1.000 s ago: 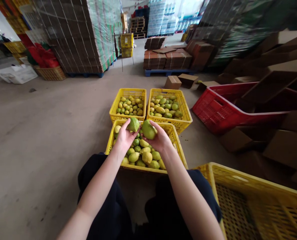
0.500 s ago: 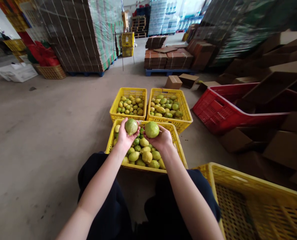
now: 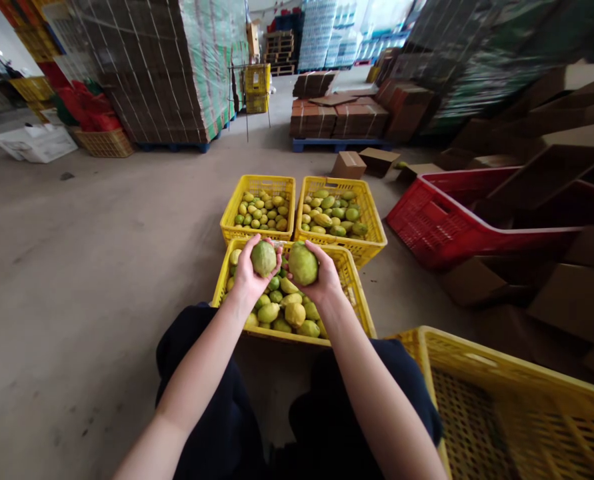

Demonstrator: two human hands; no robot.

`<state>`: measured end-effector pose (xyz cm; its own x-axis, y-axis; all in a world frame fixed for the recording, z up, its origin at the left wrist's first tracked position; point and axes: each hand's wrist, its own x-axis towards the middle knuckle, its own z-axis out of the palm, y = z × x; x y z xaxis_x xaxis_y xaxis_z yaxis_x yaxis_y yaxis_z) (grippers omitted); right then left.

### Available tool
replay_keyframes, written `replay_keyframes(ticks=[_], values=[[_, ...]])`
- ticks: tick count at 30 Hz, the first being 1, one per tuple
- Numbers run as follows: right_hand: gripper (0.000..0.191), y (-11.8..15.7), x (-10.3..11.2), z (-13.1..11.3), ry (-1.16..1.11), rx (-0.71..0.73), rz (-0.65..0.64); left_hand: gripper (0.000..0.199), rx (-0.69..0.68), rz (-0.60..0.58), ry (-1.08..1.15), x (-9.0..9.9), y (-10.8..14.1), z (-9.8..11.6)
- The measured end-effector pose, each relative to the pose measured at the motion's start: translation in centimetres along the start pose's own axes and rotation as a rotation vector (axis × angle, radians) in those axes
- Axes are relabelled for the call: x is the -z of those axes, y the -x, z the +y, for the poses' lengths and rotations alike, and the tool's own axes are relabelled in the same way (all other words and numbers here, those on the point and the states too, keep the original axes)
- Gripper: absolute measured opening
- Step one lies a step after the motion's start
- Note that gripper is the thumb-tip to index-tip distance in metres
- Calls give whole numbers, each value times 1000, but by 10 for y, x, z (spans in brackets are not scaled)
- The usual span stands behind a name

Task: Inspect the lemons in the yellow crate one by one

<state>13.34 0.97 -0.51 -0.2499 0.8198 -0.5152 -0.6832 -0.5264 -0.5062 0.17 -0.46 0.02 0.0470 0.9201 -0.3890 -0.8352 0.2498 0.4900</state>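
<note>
A yellow crate (image 3: 357, 293) of fruit fills mid-frame. Above it, the right hand (image 3: 327, 277) and left hand (image 3: 247, 272) each clasp one: the larger green fruit (image 3: 303, 264) and the smaller green fruit (image 3: 264, 259), respectively. Seemingly a holding step; moving either calls for steady fingers.

Front crate (image 3: 361, 303) before knees (image 3: 189, 333), fruit (image 3: 295, 315) in it; rear crates (image 3: 371, 249) side by side behind; bin (image 3: 439, 230) to their right.

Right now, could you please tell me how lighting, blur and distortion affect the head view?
Head view: the left fruit and right fruit look fairly sharp; the upper-left wrapped stack looks smeared and tilted outward; distant bottles wash out in bright light; dark trousers lose detail in shadow.
</note>
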Motion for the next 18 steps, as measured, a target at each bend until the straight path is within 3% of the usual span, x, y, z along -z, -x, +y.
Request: replay_keyframes(ticks=[11, 18], values=[[29, -3, 2, -1, -108, -30, 40, 9, 55, -24, 5, -1, -4, -3], [23, -11, 4, 3, -153, -12, 101, 12, 15, -40, -79, -5, 0, -3]])
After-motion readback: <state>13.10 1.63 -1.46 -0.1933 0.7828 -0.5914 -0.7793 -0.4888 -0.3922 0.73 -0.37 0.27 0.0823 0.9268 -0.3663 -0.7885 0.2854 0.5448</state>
